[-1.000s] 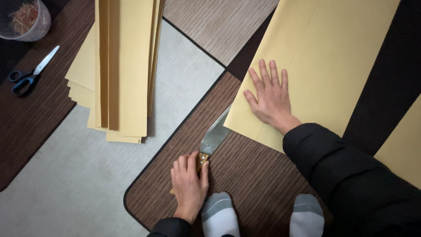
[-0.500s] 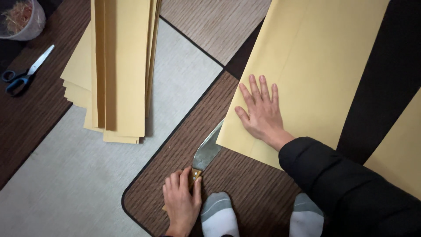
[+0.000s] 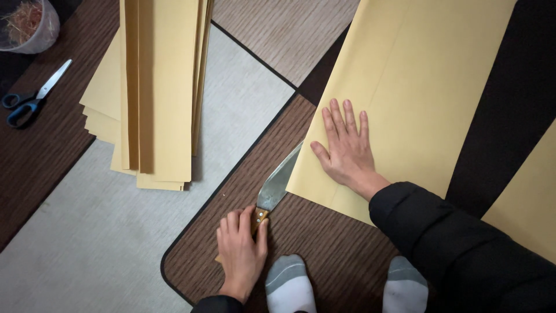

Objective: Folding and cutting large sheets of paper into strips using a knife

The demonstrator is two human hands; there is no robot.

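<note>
My left hand (image 3: 240,252) is closed around the wooden handle of a broad-bladed knife (image 3: 278,182) that lies on the brown floor mat. The blade's tip slides under the near left edge of a large folded sheet of tan paper (image 3: 423,87). My right hand (image 3: 347,148) lies flat on that sheet, fingers spread, pressing it down close to the blade. The sleeve of that arm is black.
A stack of long folded tan sheets (image 3: 153,87) lies to the left on the grey mat. Blue-handled scissors (image 3: 32,95) and a clear plastic cup (image 3: 26,23) sit at the far left. My two socked feet (image 3: 289,287) are at the bottom. Another tan sheet (image 3: 530,197) shows at right.
Both hands and the knife sit lower and further left in view than a second ago. The left hand keeps its grip on the handle, the right hand stays flat on the paper.
</note>
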